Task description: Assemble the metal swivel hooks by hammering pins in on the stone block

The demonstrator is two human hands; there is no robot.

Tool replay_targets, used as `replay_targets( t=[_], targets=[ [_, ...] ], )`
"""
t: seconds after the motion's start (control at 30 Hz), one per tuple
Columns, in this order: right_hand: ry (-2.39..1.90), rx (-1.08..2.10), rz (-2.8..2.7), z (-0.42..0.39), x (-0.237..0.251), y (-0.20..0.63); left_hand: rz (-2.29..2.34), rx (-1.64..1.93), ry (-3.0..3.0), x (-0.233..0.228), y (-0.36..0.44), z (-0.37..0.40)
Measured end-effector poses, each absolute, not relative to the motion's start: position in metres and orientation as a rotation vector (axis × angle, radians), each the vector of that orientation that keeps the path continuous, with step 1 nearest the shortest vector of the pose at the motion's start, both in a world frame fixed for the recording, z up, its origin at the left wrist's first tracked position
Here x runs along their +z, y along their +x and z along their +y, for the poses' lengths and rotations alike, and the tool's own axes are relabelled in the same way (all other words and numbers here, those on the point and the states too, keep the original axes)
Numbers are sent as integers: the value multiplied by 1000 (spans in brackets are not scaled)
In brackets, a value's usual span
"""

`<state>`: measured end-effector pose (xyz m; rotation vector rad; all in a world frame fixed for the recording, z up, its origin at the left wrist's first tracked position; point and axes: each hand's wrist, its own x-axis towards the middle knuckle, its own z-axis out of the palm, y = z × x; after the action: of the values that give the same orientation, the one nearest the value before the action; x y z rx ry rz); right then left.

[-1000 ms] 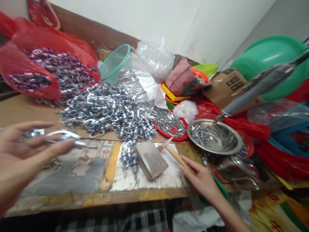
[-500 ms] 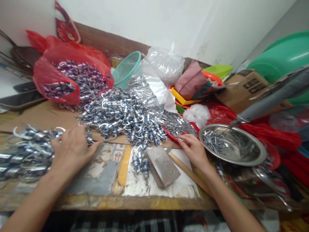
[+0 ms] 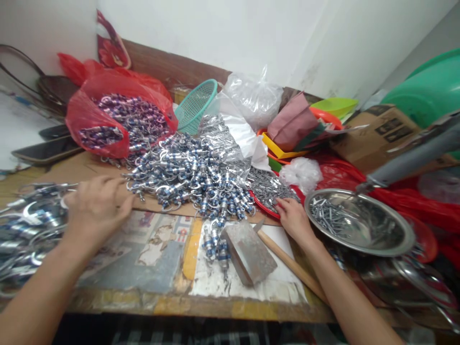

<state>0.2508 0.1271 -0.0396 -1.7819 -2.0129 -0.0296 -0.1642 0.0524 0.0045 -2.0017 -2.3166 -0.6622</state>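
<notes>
My left hand (image 3: 95, 206) hovers palm down and blurred over the table, between a heap of silver hooks (image 3: 28, 225) at the far left and the big pile of blue-and-silver swivel clasps (image 3: 190, 175). Nothing shows in its loosely curled fingers. My right hand (image 3: 294, 220) lies at the near rim of a red plate (image 3: 264, 205) heaped with small metal parts (image 3: 268, 187); its fingertips touch them, and whether they pinch one is hidden. A hammer lies between my hands, with its metal head (image 3: 249, 251) and wooden handle (image 3: 291, 263).
A steel bowl (image 3: 359, 223) of screws sits right of my right hand, under a grey tool (image 3: 413, 158). Behind are a red bag (image 3: 86, 120) of purple clasps, a teal basket (image 3: 196, 105), clear bags (image 3: 251, 98), a cardboard box (image 3: 377, 132) and a green basin (image 3: 431, 81).
My left hand set a clasp on the left heap and now lifts rightward. My right hand moved from the hammer handle up to the red plate. The view shifted left.
</notes>
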Motion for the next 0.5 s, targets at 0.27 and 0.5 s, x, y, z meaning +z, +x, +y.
replay_targets(
  t=[0.27,0.5],
  targets=[
    [-1985,-13,-2051,159,-36,251,-2255,-638,-2186,8,-125,91],
    [-1964,14,-2095,158,-29,248,-2334,-1058,-1965,6,-109,81]
  ],
)
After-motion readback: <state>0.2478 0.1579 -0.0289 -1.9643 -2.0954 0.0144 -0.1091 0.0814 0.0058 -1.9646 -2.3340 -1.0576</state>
